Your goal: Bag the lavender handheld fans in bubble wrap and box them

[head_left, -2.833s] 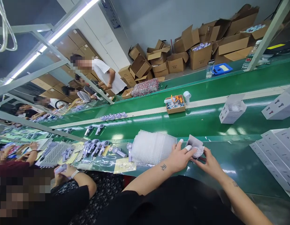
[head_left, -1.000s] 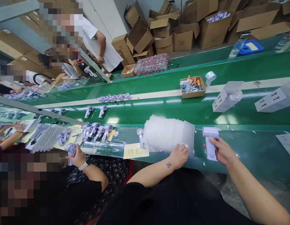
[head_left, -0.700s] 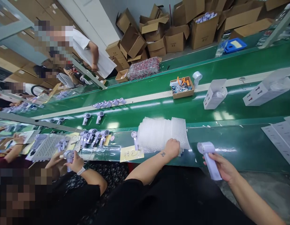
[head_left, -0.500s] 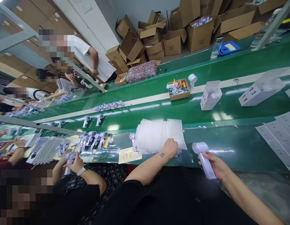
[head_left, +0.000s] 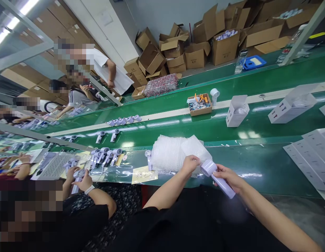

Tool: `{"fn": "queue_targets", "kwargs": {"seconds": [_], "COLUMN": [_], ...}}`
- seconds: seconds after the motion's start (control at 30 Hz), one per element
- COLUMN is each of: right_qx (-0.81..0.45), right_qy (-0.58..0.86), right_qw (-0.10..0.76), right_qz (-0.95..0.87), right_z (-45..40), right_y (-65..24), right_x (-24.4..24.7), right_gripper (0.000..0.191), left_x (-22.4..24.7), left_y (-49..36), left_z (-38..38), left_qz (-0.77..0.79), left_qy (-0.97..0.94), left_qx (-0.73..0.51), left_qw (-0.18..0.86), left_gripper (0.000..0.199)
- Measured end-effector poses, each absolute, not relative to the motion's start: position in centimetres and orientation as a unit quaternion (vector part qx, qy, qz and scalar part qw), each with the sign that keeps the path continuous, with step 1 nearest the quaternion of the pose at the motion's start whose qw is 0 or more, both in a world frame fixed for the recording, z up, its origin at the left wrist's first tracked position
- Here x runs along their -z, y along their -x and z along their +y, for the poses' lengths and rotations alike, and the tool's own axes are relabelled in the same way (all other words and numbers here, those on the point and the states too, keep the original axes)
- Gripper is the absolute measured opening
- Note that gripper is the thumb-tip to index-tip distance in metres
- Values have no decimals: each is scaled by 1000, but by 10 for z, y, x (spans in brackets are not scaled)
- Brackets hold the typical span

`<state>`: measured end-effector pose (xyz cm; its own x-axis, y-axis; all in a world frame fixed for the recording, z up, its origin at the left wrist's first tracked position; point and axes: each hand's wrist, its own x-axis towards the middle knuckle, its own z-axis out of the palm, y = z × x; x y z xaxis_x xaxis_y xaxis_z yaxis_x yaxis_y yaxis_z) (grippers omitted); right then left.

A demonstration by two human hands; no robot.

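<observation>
While the left hand [head_left: 191, 165] reached inward, fingers pinching a bubble-wrap sheet [head_left: 196, 147], the right hand [head_left: 227, 176] gripped a lilac handheld fan [head_left: 220, 179] slantwise, its round head beside the sheet, above the green bench [head_left: 259, 164].

Across the green belt [head_left: 220, 82] we have open cartons [head_left: 195, 59] heaped by the wall [head_left: 162, 14], a glass bottle [head_left: 240, 62] beside a blue tray [head_left: 246, 66], a plastic bottle [head_left: 289, 46] by a metal post [head_left: 305, 33], a red-flecked bundle [head_left: 161, 85] near a small box [head_left: 138, 93], and a person [head_left: 115, 75] in a white shirt standing near a pale pillar [head_left: 110, 29].
</observation>
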<state>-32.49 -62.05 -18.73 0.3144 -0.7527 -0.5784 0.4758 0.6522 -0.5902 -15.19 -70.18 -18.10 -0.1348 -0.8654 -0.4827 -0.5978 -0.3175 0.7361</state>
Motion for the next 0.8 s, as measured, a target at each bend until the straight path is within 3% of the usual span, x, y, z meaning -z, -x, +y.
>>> {"fn": "queue_targets", "kwargs": {"seconds": [0.13, 0.3, 0.43, 0.57, 0.8], "right_qx": [405, 454, 462, 495, 564], "right_qy": [158, 180, 146, 107, 34], "right_qw": [756, 729, 728, 696, 608], "right_qz": [489, 480, 485, 509, 558], "right_z": [-611, -608, -606, -601, -600], "right_y": [322, 320, 323, 314, 291], "right_x": [189, 175, 165, 164, 166], "right_gripper": [37, 65, 46, 34, 41], "left_x": [176, 151, 141, 160, 188], "left_y": [155, 160, 148, 137, 156], "left_z": [-702, -703, -692, -683, -691], "left_qz": [-630, -836, -943, -941, -871], "left_qy": [-576, -367, -246, -296, -445], "left_qx": [486, 388, 217, 146, 182], "left_qw": [189, 124, 58, 72, 99], "left_gripper": [14, 18, 25, 29, 15]}}
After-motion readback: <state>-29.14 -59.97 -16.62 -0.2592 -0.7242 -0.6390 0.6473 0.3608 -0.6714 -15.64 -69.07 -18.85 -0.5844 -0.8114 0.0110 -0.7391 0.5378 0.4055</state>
